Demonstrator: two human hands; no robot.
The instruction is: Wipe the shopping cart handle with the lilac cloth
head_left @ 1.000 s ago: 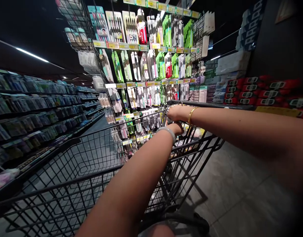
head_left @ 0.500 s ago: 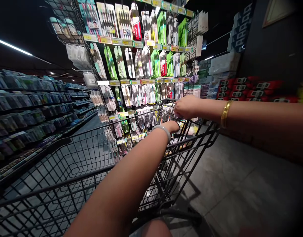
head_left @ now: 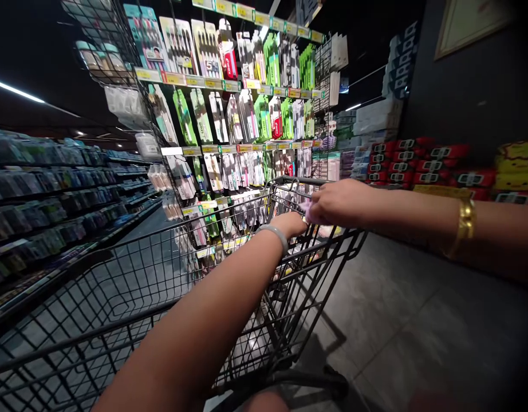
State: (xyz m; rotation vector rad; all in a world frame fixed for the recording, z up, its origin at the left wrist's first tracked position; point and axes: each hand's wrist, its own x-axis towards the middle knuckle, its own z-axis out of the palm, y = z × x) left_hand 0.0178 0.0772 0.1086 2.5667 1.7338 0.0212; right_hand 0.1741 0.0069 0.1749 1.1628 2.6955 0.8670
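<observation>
My right hand [head_left: 339, 201], gold bangle on its wrist, is over the rear end of a black wire shopping cart [head_left: 148, 312]. Its fingers are closed on a small pale purple thing [head_left: 307, 209], mostly covered by the hand; its kind does not show. Close by on the left, my left hand [head_left: 292, 223] reaches to the cart's upper rear frame, a grey bangle round the wrist. Only its back shows clearly; the fingers bend down out of sight, and I cannot tell whether they hold anything. Packaged goods [head_left: 324, 230] show partly behind the wires below my hands.
A tall rack of packaged toothbrushes [head_left: 247, 114] stands just beyond the cart. Long stocked shelves [head_left: 53, 194] line the aisle on the left. Red packs [head_left: 431, 160] and yellow packs [head_left: 517, 166] are stacked along the right wall. Grey tiled floor [head_left: 401, 309] lies right of the cart.
My right hand has moved down and slightly right, and more of the pale purple thing shows. My left hand stays by the cart frame. The whole view has shifted slightly.
</observation>
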